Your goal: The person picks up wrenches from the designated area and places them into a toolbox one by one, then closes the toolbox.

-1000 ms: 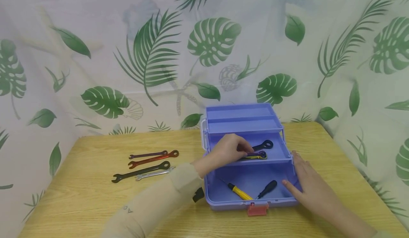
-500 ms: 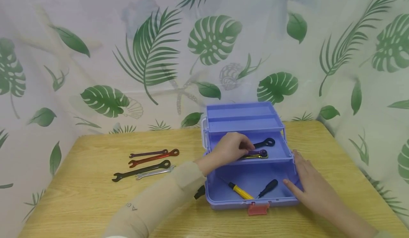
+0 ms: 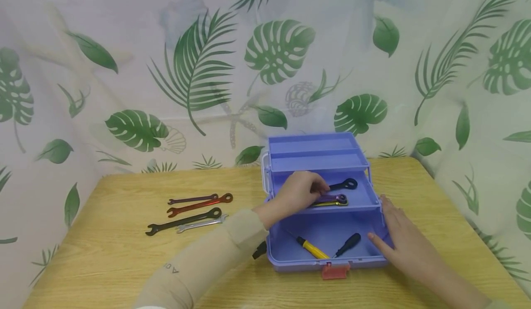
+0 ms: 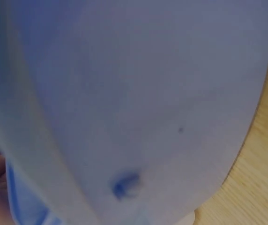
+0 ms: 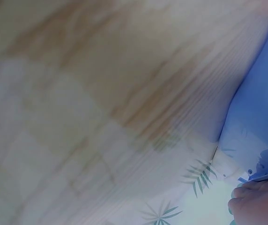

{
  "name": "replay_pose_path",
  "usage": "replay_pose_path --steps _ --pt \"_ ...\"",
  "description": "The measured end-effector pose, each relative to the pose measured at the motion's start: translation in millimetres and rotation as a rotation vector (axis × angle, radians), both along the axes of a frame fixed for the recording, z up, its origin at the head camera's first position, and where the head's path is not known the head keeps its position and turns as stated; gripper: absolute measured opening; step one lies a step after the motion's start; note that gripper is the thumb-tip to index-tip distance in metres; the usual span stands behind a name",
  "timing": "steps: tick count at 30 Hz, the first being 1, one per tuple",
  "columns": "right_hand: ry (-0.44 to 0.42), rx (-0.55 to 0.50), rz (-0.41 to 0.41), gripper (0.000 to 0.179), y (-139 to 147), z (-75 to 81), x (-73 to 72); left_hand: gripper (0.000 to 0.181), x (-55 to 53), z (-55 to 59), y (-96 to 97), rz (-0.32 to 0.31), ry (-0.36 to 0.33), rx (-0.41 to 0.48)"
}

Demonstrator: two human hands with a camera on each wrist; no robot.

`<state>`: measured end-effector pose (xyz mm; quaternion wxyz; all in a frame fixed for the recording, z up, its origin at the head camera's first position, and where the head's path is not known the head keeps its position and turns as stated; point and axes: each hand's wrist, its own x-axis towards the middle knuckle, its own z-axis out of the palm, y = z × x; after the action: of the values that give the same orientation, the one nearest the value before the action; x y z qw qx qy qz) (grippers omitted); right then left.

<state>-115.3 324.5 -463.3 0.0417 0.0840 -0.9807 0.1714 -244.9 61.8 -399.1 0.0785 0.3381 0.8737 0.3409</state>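
A purple toolbox [image 3: 319,266] stands with its tiers spread out. My left hand [image 3: 296,191] reaches over its left side to the middle tray [image 3: 286,178] and pinches a purple ratchet wrench [image 3: 329,198]; the wrench's other end is hidden by the hand. Just below it lies a yellow wrench [image 3: 332,204], and behind it a black ratchet wrench [image 3: 346,184], partly covered. My right hand [image 3: 404,240] rests along the toolbox's right wall, fingers straight and thumb over the edge. In the right wrist view the right hand [image 5: 260,201] shows at the lower corner.
Left of the toolbox lie a small dark purple wrench [image 3: 192,200], a red wrench [image 3: 201,205], a black wrench [image 3: 182,221] and a silver wrench [image 3: 201,224]. The lower compartment holds a yellow screwdriver [image 3: 313,249] and a black screwdriver [image 3: 348,244]. A pink latch [image 3: 336,272] hangs in front.
The purple ratchet wrench has tilted slightly in my left hand's fingers, showing more of its ring face, above the yellow wrench. My right hand stays on the toolbox's side.
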Motion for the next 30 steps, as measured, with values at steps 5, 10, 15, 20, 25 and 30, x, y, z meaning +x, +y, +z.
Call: replay_pose_path --steps 5,10,15,20,25,30 --pt "-0.010 0.013 -0.007 0.096 -1 0.0 -0.3 0.020 -2.3 -1.0 -4.2 0.013 -0.031 0.038" --pt "-0.008 0.013 -0.009 0.095 -1 -0.3 0.5 0.018 -4.8 -1.3 -7.4 0.019 -0.036 0.031" --pt "-0.004 0.012 -0.009 0.096 -2 -0.6 0.7 0.016 -5.3 3.6 -12.6 0.021 -0.026 0.038" --pt "-0.006 0.018 -0.005 0.096 -2 -0.1 -0.1 0.016 -6.8 7.1 -20.2 0.014 -0.020 0.051" --pt "-0.014 0.016 -0.010 0.096 -2 1.2 -0.5 0.016 -8.5 7.2 -31.9 0.013 -0.046 0.064" --pt "-0.030 0.018 -0.017 0.097 -2 1.3 -1.0 0.014 -11.0 4.1 -45.2 0.019 -0.033 0.082"
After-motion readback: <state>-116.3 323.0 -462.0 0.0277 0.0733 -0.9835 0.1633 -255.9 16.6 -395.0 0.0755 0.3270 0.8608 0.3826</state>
